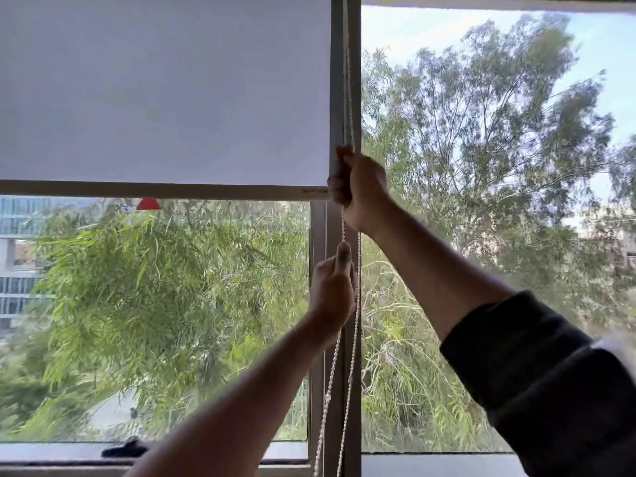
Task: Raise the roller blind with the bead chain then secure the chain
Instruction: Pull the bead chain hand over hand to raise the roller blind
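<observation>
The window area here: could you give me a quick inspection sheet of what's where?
Surface: window sill, along the bottom.
Job's things: roller blind partly raised, glass bare below its bottom bar; bead chain hangs beside the frame.
Clutter: dark object on sill, unclear.
Hands: right hand fisted on chain, higher; left hand gripping it, lower.
Cables: nothing seen.
Surroundings: trees, building outside.

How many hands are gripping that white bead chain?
2: the right hand grips the white bead chain higher up, by the blind's bottom edge; the left hand just below.
</observation>
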Demonstrator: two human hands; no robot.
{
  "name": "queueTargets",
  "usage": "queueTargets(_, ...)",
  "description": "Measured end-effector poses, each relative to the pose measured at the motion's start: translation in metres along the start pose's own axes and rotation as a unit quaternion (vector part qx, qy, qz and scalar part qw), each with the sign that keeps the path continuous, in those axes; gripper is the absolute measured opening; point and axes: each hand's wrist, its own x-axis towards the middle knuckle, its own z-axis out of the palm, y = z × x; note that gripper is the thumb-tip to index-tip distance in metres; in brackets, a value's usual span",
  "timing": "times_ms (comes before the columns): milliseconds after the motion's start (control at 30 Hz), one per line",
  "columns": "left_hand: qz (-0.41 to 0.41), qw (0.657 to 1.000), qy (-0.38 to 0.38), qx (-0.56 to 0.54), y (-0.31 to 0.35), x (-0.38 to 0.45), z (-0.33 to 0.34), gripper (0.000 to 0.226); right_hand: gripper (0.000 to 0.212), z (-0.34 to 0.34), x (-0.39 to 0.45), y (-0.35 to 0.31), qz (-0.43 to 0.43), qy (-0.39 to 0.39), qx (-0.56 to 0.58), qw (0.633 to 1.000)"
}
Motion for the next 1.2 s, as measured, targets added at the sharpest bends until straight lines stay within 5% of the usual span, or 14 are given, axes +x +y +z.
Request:
queueTargets(233,-0.069,0.994,-0.08,0.022,-0.012,0.006,-0.021,0.067,0.04,-0.012,-0.034,0.026,-0.037,-0.047,0.009,0.998)
queueTargets(433,-0.065,0.997,-0.031,0.001,0.024,0.054,-0.037,0.095,0.04,-0.034,-0.066,0.067,-0.065,-0.038,-0.073,0.994)
queueTargets(700,-0.058,0.996,-0.042,-0.059,0.108,0.089,-0.013,0.055,0.032,-0.04,-0.091,0.09,-0.111,-0.07,-0.173,0.976)
queueTargets(833,-0.106,0.989,-0.052,-0.094,0.125,0.088,-0.014,0.055,0.03,-0.049,-0.099,0.1,-0.111,-0.104,-0.208,0.966)
queueTargets(1000,-0.047,0.995,-0.033,-0.084,0.106,0.074,-0.007,0.057,0.03,-0.067,-0.09,0.105,-0.068,-0.116,-0.198,0.971)
queueTargets(1200,-0.003,0.997,-0.016,-0.081,0.069,0.049,-0.001,0.069,0.037,-0.061,-0.057,0.073,-0.014,-0.036,-0.131,0.991)
